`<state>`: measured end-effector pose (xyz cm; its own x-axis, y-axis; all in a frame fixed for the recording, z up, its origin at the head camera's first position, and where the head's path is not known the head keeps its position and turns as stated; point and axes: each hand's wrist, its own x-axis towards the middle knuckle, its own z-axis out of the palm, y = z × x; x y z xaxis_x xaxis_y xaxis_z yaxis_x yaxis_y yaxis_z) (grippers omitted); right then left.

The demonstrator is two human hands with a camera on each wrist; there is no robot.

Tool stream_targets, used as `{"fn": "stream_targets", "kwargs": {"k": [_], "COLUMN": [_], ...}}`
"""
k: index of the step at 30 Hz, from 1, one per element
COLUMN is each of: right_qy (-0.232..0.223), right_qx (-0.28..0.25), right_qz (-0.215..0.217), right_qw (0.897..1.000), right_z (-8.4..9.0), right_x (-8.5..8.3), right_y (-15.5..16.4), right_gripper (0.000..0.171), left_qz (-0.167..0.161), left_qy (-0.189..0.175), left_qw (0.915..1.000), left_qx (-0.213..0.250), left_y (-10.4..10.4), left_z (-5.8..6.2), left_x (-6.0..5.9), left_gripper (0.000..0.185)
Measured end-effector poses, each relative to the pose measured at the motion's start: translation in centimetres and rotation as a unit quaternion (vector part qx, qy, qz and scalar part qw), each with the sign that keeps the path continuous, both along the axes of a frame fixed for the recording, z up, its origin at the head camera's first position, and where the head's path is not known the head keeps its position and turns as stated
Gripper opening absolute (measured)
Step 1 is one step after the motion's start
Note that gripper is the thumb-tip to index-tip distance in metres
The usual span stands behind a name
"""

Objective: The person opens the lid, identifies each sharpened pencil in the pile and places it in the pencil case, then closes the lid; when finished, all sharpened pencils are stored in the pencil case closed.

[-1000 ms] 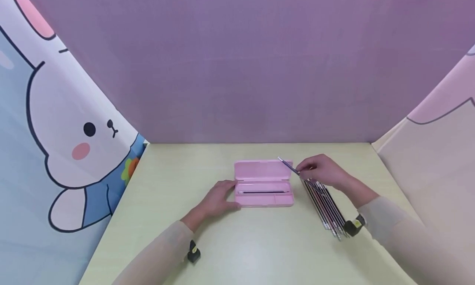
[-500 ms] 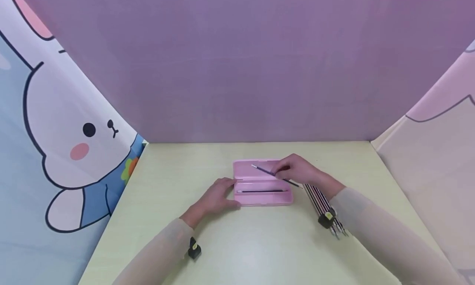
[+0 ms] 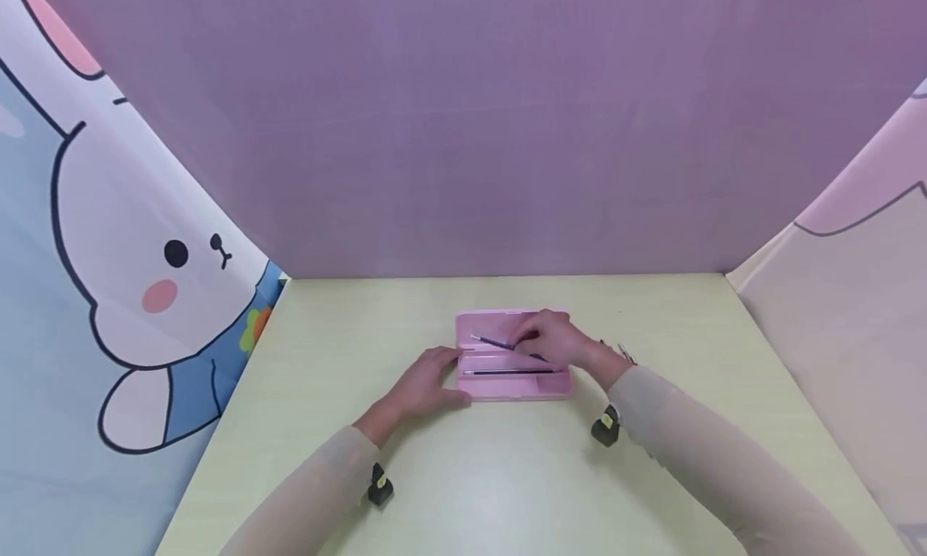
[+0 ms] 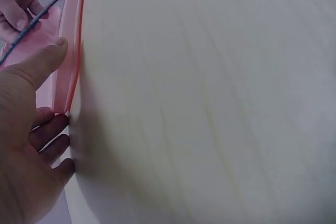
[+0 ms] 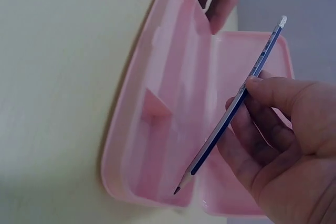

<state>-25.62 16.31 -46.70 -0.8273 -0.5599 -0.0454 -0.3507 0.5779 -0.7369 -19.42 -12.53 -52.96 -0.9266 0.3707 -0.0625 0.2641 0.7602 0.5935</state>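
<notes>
A pink pencil case (image 3: 539, 389) lies open on the pale green table (image 3: 463, 475), lid (image 3: 492, 324) folded back. One dark pencil (image 3: 510, 372) lies lengthwise in its tray. My left hand (image 3: 443, 376) grips the case's left end, with the thumb (image 4: 42, 64) on the rim (image 4: 71, 51). My right hand (image 3: 537, 343) pinches a blue pencil (image 3: 492, 343) low over the case, tilted, its eraser end to the left. In the right wrist view the blue pencil (image 5: 236, 103) crosses the case (image 5: 168, 124) with its tip above the near end, held by the right hand (image 5: 283, 145).
Ends of several loose pencils (image 3: 624, 352) show right of the case, mostly hidden by my right forearm. Black wrist cameras (image 3: 380, 486) (image 3: 604, 427) sit on both sleeves. Cartoon-print panels flank a purple back wall. A divider (image 5: 155, 103) splits the tray.
My right hand has carried the blue pencil left from the loose pile to just above the open case and lowered it. The left hand has stayed on the case's end.
</notes>
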Motion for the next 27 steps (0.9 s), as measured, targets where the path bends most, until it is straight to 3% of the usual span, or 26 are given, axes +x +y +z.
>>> {"fn": "stream_targets", "kwargs": {"k": [8, 19, 27], "right_qy": [0.074, 0.051, 0.031], "right_qx": [0.024, 0.115, 0.092], "right_qz": [0.019, -0.045, -0.052], "right_qw": [0.997, 0.991, 0.994], "right_z": [-1.8, -3.1, -2.9], "right_x": [1.3, 3.4, 3.6], "right_y": [-1.4, -3.7, -3.2], "right_gripper": [0.013, 0.012, 0.014], "left_qz": [-0.009, -0.007, -0.003], "left_qy": [-0.003, -0.004, -0.005], "left_qw": [0.9999, 1.0, 1.0], "left_qx": [-0.005, 0.005, 0.007], "left_y": [-0.1, -0.1, -0.1], "left_z": [0.0, 0.1, 0.0], "left_x": [0.5, 1.1, 1.2], "left_gripper": [0.093, 0.092, 0.09]}}
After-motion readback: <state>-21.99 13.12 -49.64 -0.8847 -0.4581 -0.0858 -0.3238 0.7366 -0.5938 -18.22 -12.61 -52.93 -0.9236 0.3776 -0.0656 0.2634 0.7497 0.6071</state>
